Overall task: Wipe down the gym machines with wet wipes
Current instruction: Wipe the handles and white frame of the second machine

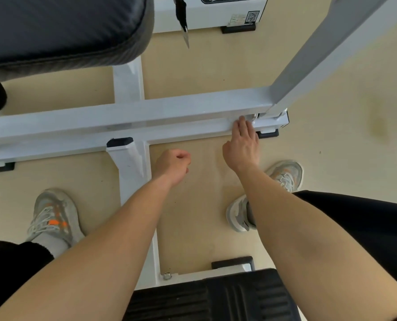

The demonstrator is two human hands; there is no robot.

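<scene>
A white gym machine frame lies below me, its long crossbar (123, 117) running left to right over the beige floor. My right hand (241, 147) reaches down to the bar's right end, fingers straight and pressing a pale wet wipe (250, 118) against the metal near the upright post's joint. Only a small edge of the wipe shows past the fingertips. My left hand (173, 165) hovers over the floor just in front of the bar, fingers curled into a loose fist with nothing visible in it.
A dark padded seat (61, 26) overhangs the top left. A slanted white post (327, 49) rises at the right. A black ribbed footplate (216, 297) sits at the bottom, and my two grey sneakers (54, 216) stand on either side of the centre beam (132, 177).
</scene>
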